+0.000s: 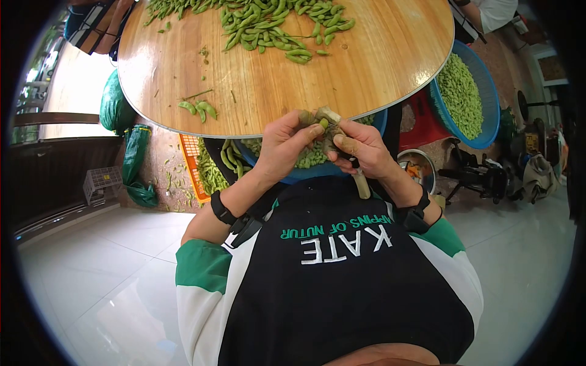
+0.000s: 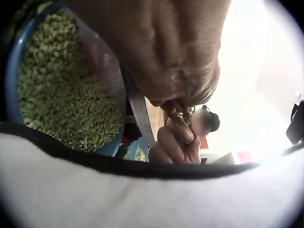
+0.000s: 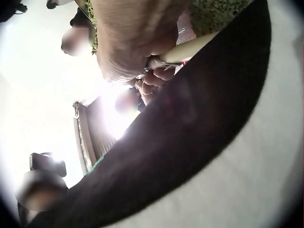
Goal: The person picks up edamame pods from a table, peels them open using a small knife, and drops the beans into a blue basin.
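Note:
In the head view my left hand (image 1: 285,145) pinches a small green pod (image 1: 323,123) between thumb and fingers, just past the table's near edge. My right hand (image 1: 369,151) is curled round a tool with a pale handle (image 1: 362,184), its fingertips close against the left ones. Fingertips of both hands look covered or stained. The tool's working end is hidden among the fingers. The right wrist view shows the pale handle (image 3: 185,50) sticking out of my right hand (image 3: 135,35). In the left wrist view, my left hand (image 2: 166,42) hides the pod.
Green pods (image 1: 262,25) lie heaped on the round wooden table (image 1: 274,85), a few more at its near left. Below the hands is a blue basin (image 1: 381,122) of shelled beans. Another blue basin (image 1: 495,116) stands right, an orange crate (image 1: 190,160) left. People sit across the table.

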The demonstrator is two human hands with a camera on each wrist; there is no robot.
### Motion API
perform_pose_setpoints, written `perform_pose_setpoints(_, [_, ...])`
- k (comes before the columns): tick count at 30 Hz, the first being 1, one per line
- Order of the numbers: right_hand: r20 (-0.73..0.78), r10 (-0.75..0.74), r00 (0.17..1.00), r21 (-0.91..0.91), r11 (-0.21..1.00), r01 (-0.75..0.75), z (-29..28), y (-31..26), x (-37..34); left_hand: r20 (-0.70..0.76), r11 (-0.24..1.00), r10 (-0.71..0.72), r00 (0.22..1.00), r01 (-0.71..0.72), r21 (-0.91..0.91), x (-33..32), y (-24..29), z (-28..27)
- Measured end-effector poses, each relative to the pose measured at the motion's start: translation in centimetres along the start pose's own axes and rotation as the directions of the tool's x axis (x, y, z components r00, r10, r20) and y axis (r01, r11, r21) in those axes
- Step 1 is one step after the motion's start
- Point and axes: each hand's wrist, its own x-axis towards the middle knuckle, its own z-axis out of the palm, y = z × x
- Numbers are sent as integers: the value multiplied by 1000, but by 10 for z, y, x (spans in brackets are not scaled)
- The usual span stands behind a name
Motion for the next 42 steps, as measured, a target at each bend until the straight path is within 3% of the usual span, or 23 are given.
perform_pose_setpoints(4, [3,-5,1000,8,1000,5,1,-3,-1,-12,1000,19,1000,-19,-13,0,1,2])
perform_pose_setpoints(7, [-14,-46,999,-82,996,45,-1,1,1,2,998,-12,1000,12,-65,2,-1,-2])
perform_pose_setpoints(13, [-36,-49,998,-151,988,43,-9,4,4,72,931,-141,987,158,-330,4,-3,-5])
perform_pose_setpoints(15, [59,-24,998,43,999,21,-13,4,3,105,905,-158,982,186,-382,4,-4,-4])
perform_pose_setpoints(19, [24,-5,1000,-51,999,6,-14,7,5,84,927,-184,979,201,-316,6,-8,-6])
perform_pose_setpoints(21, [-98,-83,992,-257,965,55,-4,8,4,43,967,-180,983,185,-178,7,-7,-4])
perform_pose_setpoints(22, [-97,-82,992,-258,965,55,2,12,4,43,966,-180,983,185,-179,6,-6,-1])
perform_pose_setpoints(24, [-261,-250,932,-306,938,166,10,20,6,-57,1000,-31,998,31,1,4,-3,8])
perform_pose_setpoints(28, [-237,-201,950,-213,965,151,1,20,8,-98,999,29,995,-31,-16,1,0,14])
perform_pose_setpoints(30, [-199,-138,970,-267,960,82,0,18,7,-141,972,-105,984,71,-224,5,-5,9])
perform_pose_setpoints(31, [-199,-139,970,-269,960,83,-1,17,7,-140,972,-103,985,70,-224,5,-7,10])
perform_pose_setpoints(33, [-247,-193,950,-246,960,131,-2,16,7,-189,999,14,982,-6,42,2,-1,19])
perform_pose_setpoints(34, [-247,-191,950,-245,961,129,-2,17,8,-190,999,11,982,-3,42,1,-3,21])
perform_pose_setpoints(35, [-253,-195,947,-233,963,136,-2,17,9,-182,976,145,972,-110,191,0,-7,23])
perform_pose_setpoints(36, [-258,-202,945,-222,964,145,-3,18,11,-154,918,277,948,-214,335,1,-9,23])
perform_pose_setpoints(37, [-255,-204,945,-223,964,148,-4,17,11,-155,916,280,947,-216,337,1,-8,21])
perform_pose_setpoints(39, [-257,-225,940,-208,963,173,-6,19,12,-17,753,405,914,-323,574,0,-7,17])
perform_pose_setpoints(40, [-255,-224,941,-206,963,174,-7,22,13,-19,752,405,914,-322,576,-1,-6,18])
perform_pose_setpoints(42, [-248,-308,919,-398,897,193,-8,29,15,-120,865,287,950,-203,459,-5,0,21])
